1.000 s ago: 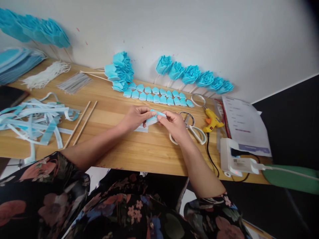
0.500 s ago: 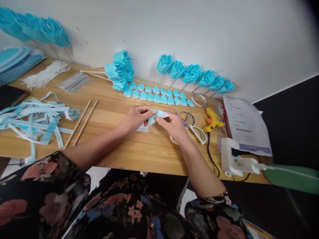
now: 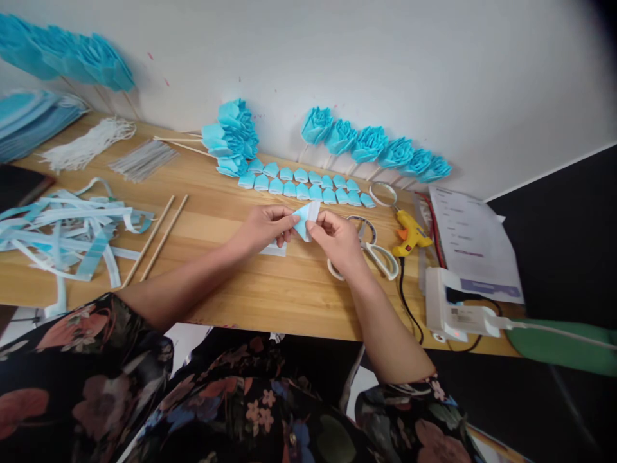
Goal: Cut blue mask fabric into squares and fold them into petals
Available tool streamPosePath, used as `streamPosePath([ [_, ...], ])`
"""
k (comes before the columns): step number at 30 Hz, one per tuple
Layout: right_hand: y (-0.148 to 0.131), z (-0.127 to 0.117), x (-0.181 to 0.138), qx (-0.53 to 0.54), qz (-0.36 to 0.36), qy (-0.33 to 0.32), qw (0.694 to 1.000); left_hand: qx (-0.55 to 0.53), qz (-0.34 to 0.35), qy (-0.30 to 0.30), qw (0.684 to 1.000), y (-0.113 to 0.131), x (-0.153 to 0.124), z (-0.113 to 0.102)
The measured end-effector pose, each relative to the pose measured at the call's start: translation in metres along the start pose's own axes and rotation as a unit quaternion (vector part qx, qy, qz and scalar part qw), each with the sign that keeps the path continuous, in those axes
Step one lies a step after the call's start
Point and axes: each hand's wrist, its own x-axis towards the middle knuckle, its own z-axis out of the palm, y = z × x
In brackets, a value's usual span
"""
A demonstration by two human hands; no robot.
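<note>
Between my two hands is a folded piece of blue and white mask fabric (image 3: 305, 220), shaped like a triangle with a white band on its right side. My left hand (image 3: 267, 226) pinches its pointed left corner. With thumb and fingers, my right hand (image 3: 337, 239) grips the white edge. Under the left fingers, a flat whitish piece (image 3: 274, 249) lies on the table. Beyond the hands lie two rows of small folded blue petals (image 3: 303, 191). White-handled scissors (image 3: 384, 259) rest just right of my right hand, next to a roll of tape (image 3: 362, 226).
On the right are a yellow glue gun (image 3: 411, 233), a white power adapter (image 3: 446, 302) and a printed sheet (image 3: 475, 244). Blue fabric flowers (image 3: 370, 144) lean on the wall. Two wooden sticks (image 3: 157, 238) and cut strips (image 3: 72, 231) lie left, near stacked masks (image 3: 38, 122).
The fabric piece has been turned in my fingers, so its triangle and upright white band now show. My right hand has shifted its grip along the white edge.
</note>
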Motion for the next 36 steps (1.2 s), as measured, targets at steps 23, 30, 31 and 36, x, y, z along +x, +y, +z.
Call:
streamPosePath([
  [23, 0.0014, -0.0016, -0.0002, 0.053, 0.004, 0.0, 0.999, 0.0, -0.02, -0.002, 1.0, 0.0065, -0.001, 0.0043],
  [30, 0.0011, -0.0044, 0.001, 0.049, -0.009, 0.028, 0.998, -0.029, -0.001, -0.003, 1.0, 0.0033, 0.0021, -0.0003],
  [31, 0.0009, -0.0044, 0.0011, 0.05, -0.01, 0.029, 0.998, -0.036, -0.004, -0.003, 0.999, 0.0034, 0.0021, -0.0001],
  [36, 0.0013, -0.0027, 0.0007, 0.063, -0.004, 0.015, 0.998, -0.031, -0.004, -0.018, 0.999, 0.0048, 0.0001, 0.0015],
])
